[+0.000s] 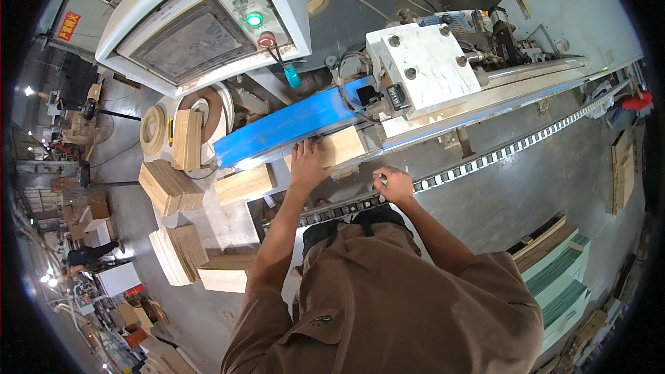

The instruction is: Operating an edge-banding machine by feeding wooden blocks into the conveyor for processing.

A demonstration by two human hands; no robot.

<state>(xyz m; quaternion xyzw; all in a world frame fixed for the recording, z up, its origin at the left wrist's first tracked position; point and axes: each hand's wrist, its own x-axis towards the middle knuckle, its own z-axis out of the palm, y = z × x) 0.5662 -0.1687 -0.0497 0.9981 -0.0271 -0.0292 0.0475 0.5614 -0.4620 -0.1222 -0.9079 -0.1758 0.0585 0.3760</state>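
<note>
My left hand lies across the left end of a pale wooden board, its fingers over the top toward the far edge and its thumb by the near edge. The board rests along the machine bed, right beside a long blue guard. My right hand hovers in front of the bed, apart from the board, fingers curled in; anything inside them is hidden. Just left of my left hand, a second pale wooden block sits on the worktable.
Stacked wooden pieces stand on the table at left, near edging rolls. A control panel with a lit green button rises at back left. A white machine head stands at right. A roller track crosses before me; panels are stacked at lower right.
</note>
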